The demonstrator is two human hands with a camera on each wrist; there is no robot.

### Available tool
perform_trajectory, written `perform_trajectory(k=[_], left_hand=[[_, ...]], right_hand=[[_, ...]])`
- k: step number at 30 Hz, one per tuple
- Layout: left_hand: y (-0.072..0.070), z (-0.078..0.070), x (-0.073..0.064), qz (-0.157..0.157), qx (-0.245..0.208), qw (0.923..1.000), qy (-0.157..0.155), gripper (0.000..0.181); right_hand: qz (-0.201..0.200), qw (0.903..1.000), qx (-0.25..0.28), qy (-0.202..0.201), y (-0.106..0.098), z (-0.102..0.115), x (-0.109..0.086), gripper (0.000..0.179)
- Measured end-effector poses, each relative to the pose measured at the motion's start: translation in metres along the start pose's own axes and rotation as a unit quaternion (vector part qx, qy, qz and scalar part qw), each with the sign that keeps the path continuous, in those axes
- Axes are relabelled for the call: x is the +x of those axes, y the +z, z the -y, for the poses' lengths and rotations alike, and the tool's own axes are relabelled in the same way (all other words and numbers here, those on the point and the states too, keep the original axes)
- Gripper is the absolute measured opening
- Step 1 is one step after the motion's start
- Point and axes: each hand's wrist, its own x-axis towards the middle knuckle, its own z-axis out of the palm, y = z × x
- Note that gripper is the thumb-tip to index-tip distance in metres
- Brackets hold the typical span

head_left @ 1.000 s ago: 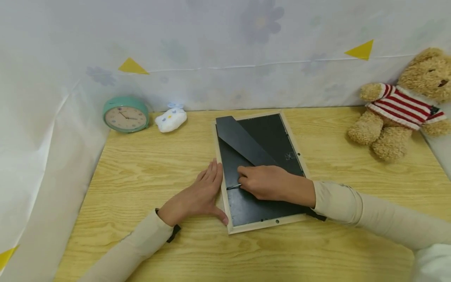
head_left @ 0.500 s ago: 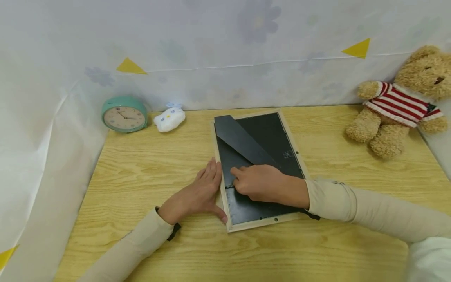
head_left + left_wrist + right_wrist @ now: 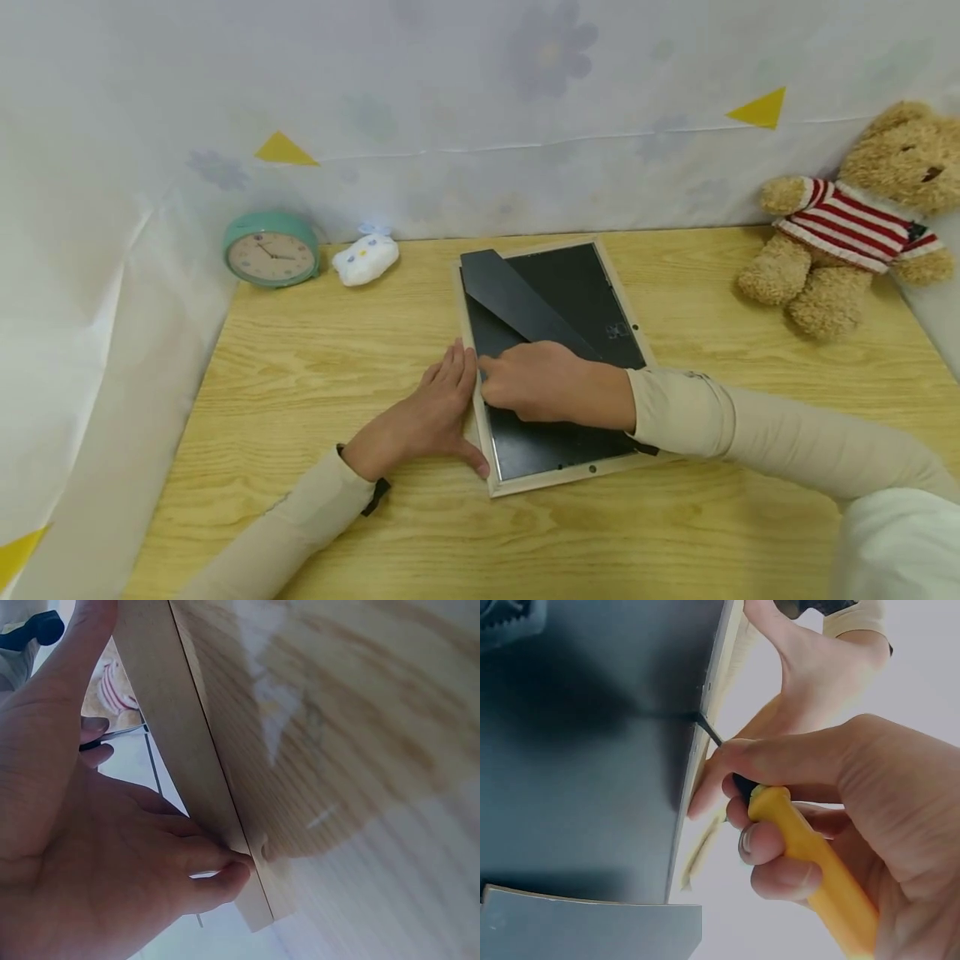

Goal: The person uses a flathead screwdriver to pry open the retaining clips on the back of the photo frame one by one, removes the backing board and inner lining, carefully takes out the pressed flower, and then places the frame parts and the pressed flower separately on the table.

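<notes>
A picture frame [image 3: 543, 481] lies face down, its pale wood border around a black backing board [image 3: 555, 446]. A black stand leg [image 3: 517, 296] slants across the board. My left hand [image 3: 420, 425] rests along the border's left side, fingers straight and thumb near the lower left corner. My right hand [image 3: 555, 383] grips a screwdriver with a yellow handle [image 3: 832, 892]. In the right wrist view, its thin metal shaft meets the seam between board and border. The head view hides the screwdriver behind the right hand.
A green alarm clock [image 3: 272, 250] and a small white plush toy [image 3: 366, 260] stand at the back left of the wooden table [image 3: 315, 350]. A teddy bear [image 3: 847, 225] in a striped sweater sits at the back right. A patterned sheet [image 3: 450, 100] hangs behind.
My right hand has moved left across the board to the left border. The screwdriver's shaft, visible in the head view earlier, is now hidden there. My left hand stays put.
</notes>
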Motion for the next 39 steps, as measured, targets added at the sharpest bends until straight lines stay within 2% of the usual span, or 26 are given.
perform_trajectory(k=[4,9,16,17,21,28,30,36,39], left_hand=[[0.000,0.000,0.000,0.002,-0.003,1.0000,-0.004,0.150],[0.001,0.001,0.000,0.006,-0.031,0.9995,0.000,0.149],[0.002,0.004,0.000,-0.005,-0.065,0.9977,0.021,0.142],[0.002,0.004,0.000,-0.007,-0.067,0.9975,0.022,0.141],[0.001,0.004,-0.002,-0.017,-0.066,0.9972,0.031,0.139],[0.003,0.007,0.000,-0.045,-0.053,0.9939,0.085,0.141],[0.002,0.007,0.001,-0.047,-0.048,0.9935,0.092,0.139],[0.002,0.006,0.000,-0.040,-0.040,0.9948,0.084,0.126],[0.001,0.005,-0.002,-0.023,-0.068,0.9950,0.070,0.115]], right_hand=[[0.003,0.9999,0.003,0.011,-0.004,0.002,0.003,0.012],[0.013,0.9994,0.023,0.024,-0.011,0.006,0.009,0.022],[0.022,0.9992,0.021,0.027,-0.023,0.014,0.020,0.053],[0.024,0.9991,0.022,0.028,-0.024,0.015,0.022,0.052],[0.018,0.9989,0.037,0.024,-0.029,0.017,0.028,0.027],[0.003,0.9987,0.048,0.017,-0.035,0.021,0.038,0.015],[0.006,0.9985,0.050,0.021,-0.036,0.022,0.040,0.007],[0.021,0.9983,0.049,0.025,-0.042,0.025,0.046,0.014],[0.030,0.9985,0.042,0.021,-0.043,0.027,0.052,0.016]])
